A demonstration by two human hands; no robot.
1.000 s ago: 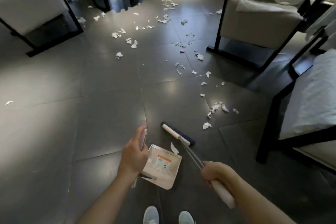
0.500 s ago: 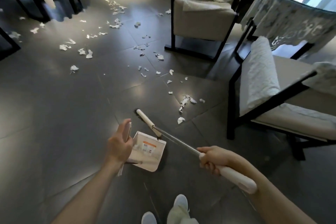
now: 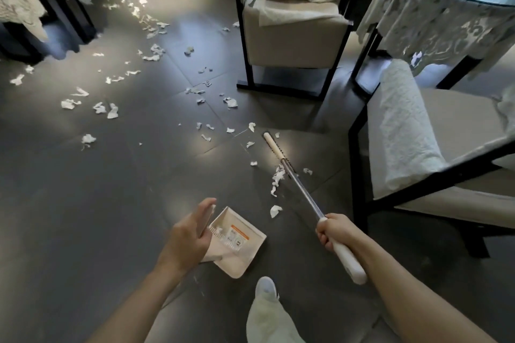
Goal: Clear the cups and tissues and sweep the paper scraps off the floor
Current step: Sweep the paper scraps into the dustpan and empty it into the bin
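Nearest the feet, the left hand (image 3: pixel 192 231) holds the one dustpan (image 3: pixel 239 242) by its handle, and the right hand (image 3: pixel 333 231) grips the one broom (image 3: pixel 295 178), its head now swung out from the pan past the closest paper scraps (image 3: pixel 276 179), set to draw them in; dozens more trail far-left over the floor (image 3: pixel 111 203).

Torn white paper scraps (image 3: pixel 112 113) litter the floor (image 3: pixel 83 217).

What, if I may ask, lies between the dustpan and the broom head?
A few white paper scraps on bare dark floor, seen in the head view.
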